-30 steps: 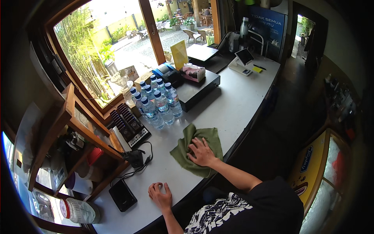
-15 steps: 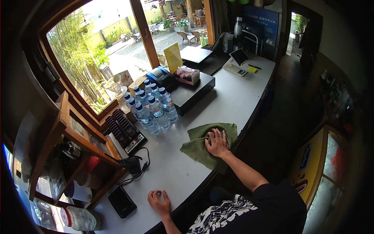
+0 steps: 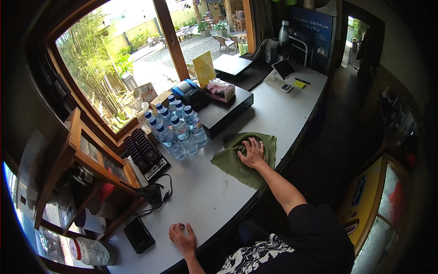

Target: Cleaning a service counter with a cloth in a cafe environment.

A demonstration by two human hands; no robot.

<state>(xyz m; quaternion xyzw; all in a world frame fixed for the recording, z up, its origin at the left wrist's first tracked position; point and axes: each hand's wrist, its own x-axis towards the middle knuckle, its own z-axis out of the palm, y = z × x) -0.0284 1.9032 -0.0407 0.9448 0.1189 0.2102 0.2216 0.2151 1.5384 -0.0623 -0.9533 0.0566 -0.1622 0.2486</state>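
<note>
My right hand (image 3: pixel 252 153) lies palm down on a green cloth (image 3: pixel 235 170), fingers spread and pressing it against the pale counter (image 3: pixel 219 208). The cloth is spread out with a few creases, and one side reaches the counter's near edge. Farther left, my left hand (image 3: pixel 183 238) rests on the countertop with slightly bent fingers and the thumb apart, holding nothing. A black flat box-shaped device (image 3: pixel 139 234) with a cable lies just left of it. Several capped water bottles (image 3: pixel 181 133) stand in a cluster beyond the cloth.
A black cash drawer (image 3: pixel 230 109) carries a tissue box (image 3: pixel 220 90) and a blue-black device (image 3: pixel 189 92). A rack of pagers (image 3: pixel 145 155), a wooden-framed cabinet (image 3: pixel 98 171) and a red-lidded jar (image 3: pixel 90 251) line the left. A payment terminal (image 3: pixel 280 75) stands at the far end.
My right hand has slid the cloth a little farther away along the counter. My left hand stays resting in about the same spot. The view has shifted slightly.
</note>
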